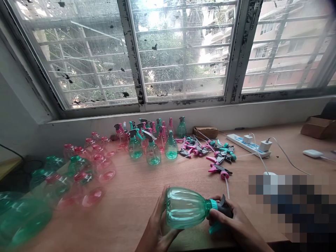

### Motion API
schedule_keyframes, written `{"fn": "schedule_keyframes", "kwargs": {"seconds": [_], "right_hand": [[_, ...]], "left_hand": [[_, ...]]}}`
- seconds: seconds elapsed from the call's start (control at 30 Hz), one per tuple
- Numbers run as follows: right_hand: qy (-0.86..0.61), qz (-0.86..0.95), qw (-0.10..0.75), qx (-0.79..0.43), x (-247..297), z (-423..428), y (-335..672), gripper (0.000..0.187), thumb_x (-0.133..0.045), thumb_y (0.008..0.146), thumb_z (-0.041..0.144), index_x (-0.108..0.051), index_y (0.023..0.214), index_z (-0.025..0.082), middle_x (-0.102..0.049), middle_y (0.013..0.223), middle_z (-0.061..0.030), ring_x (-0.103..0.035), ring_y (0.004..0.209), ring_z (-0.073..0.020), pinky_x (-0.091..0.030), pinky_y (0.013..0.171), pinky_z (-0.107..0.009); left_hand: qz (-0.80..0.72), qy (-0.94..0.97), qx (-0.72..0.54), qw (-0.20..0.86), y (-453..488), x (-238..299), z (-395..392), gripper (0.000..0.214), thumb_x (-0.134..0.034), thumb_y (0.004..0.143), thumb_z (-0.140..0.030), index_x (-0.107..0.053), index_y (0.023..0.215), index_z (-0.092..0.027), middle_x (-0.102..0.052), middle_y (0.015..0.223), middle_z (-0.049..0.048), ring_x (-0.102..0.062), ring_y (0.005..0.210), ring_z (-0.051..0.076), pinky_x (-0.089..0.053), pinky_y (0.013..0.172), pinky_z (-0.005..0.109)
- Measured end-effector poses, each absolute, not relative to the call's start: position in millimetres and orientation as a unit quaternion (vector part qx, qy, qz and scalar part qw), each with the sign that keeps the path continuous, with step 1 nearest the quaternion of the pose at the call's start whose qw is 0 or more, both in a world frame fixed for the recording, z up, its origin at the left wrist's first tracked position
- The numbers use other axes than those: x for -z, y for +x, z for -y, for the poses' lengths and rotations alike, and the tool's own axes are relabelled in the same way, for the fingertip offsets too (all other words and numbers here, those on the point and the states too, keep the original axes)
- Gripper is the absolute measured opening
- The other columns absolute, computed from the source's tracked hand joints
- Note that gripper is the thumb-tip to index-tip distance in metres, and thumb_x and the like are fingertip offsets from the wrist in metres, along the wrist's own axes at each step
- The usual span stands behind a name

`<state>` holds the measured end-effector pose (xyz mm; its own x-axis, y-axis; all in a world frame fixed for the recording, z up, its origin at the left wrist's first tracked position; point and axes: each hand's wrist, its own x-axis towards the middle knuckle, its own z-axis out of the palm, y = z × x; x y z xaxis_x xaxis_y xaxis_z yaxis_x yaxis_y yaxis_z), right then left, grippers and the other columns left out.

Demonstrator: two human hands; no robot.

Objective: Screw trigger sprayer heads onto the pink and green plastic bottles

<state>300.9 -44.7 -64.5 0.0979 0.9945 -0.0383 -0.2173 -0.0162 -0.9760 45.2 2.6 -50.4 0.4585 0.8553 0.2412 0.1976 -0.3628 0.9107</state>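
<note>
A clear green spray bottle (186,208) lies on its side in the air, just above the front edge of the table. Its base rests in my left hand (159,224), with the fingers and thumb around it. At the neck, my right hand (231,218) grips the black and teal spray head (222,207), thumb near the teal collar. Part of the spray head is hidden by the fingers. Beyond the hands lies a pink and black spray head (222,170) with its tube pointing toward me.
Pink open bottles (105,169) and green ones (80,168) stand at the left. Several bottles with spray heads (153,154) stand at the back. Loose spray heads (198,147) are piled beside a small cardboard box (205,132). A power strip (248,144) with cables lies at the right.
</note>
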Motion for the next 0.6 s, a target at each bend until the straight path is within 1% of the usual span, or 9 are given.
{"fn": "schedule_keyframes", "kwargs": {"seconds": [0.07,0.17,0.27,0.33,0.43,0.5,0.6], "right_hand": [[-0.473,0.404,0.572,-0.535,64.9,44.6,300.6,0.045,-0.085,0.07,0.048,-0.065,0.096,0.017,-0.076,0.067,-0.0036,-0.069,0.065,-0.0217,-0.054,0.061,-0.03],[-0.468,0.409,0.572,-0.535,65.5,44.5,300.4,0.045,-0.085,0.07,0.047,-0.065,0.095,0.017,-0.075,0.066,-0.0028,-0.069,0.063,-0.0209,-0.053,0.06,-0.029],[-0.47,0.429,0.561,-0.53,64.4,44.4,300.4,0.044,-0.085,0.071,0.047,-0.065,0.094,0.016,-0.075,0.062,-0.0033,-0.068,0.06,-0.0195,-0.052,0.058,-0.028],[-0.472,0.432,0.56,-0.527,62.3,44.3,300.2,0.044,-0.085,0.071,0.048,-0.065,0.093,0.016,-0.075,0.062,-0.0033,-0.068,0.059,-0.0193,-0.052,0.057,-0.028],[-0.471,0.427,0.567,-0.523,59.0,44.4,299.6,0.043,-0.084,0.071,0.05,-0.066,0.09,0.016,-0.074,0.063,-0.0024,-0.068,0.059,-0.0191,-0.053,0.057,-0.028],[-0.472,0.427,0.569,-0.521,57.7,44.7,299.3,0.042,-0.084,0.072,0.05,-0.066,0.09,0.016,-0.074,0.063,-0.002,-0.068,0.059,-0.0189,-0.054,0.058,-0.028],[-0.47,0.429,0.566,-0.524,58.0,45.2,299.3,0.042,-0.084,0.072,0.049,-0.066,0.092,0.016,-0.074,0.064,-0.0024,-0.068,0.06,-0.0192,-0.054,0.058,-0.028]], "left_hand": [[-0.354,0.737,-0.386,0.426,45.3,53.6,-3.3,0.082,-0.066,0.091,-0.037,-0.019,0.157,-0.034,-0.034,0.162,0.0068,-0.03,0.148,0.034,-0.024,0.121,0.05],[-0.356,0.744,-0.375,0.423,45.6,51.1,-3.3,0.095,-0.075,0.084,-0.036,-0.015,0.158,-0.031,-0.035,0.161,0.0088,-0.03,0.148,0.034,-0.024,0.122,0.049],[-0.368,0.752,-0.364,0.409,46.2,45.2,-3.0,0.098,-0.08,0.079,-0.034,-0.021,0.157,-0.028,-0.037,0.16,0.0101,-0.03,0.148,0.035,-0.024,0.122,0.048],[-0.38,0.755,-0.361,0.394,46.5,45.2,-3.0,0.096,-0.08,0.079,-0.032,-0.023,0.156,-0.031,-0.037,0.16,0.0086,-0.03,0.148,0.034,-0.025,0.122,0.048],[-0.386,0.755,-0.367,0.381,46.4,51.3,-3.2,0.092,-0.075,0.084,-0.028,-0.019,0.156,-0.038,-0.037,0.16,0.0048,-0.033,0.147,0.031,-0.027,0.121,0.048],[-0.385,0.753,-0.375,0.38,46.1,54.5,-3.1,0.093,-0.075,0.084,-0.027,-0.018,0.156,-0.039,-0.037,0.16,0.0037,-0.035,0.147,0.031,-0.028,0.12,0.049],[-0.381,0.746,-0.369,0.404,45.9,51.3,-2.3,0.105,-0.082,0.077,-0.03,-0.014,0.157,-0.034,-0.039,0.159,0.0078,-0.036,0.146,0.034,-0.031,0.119,0.049]]}}
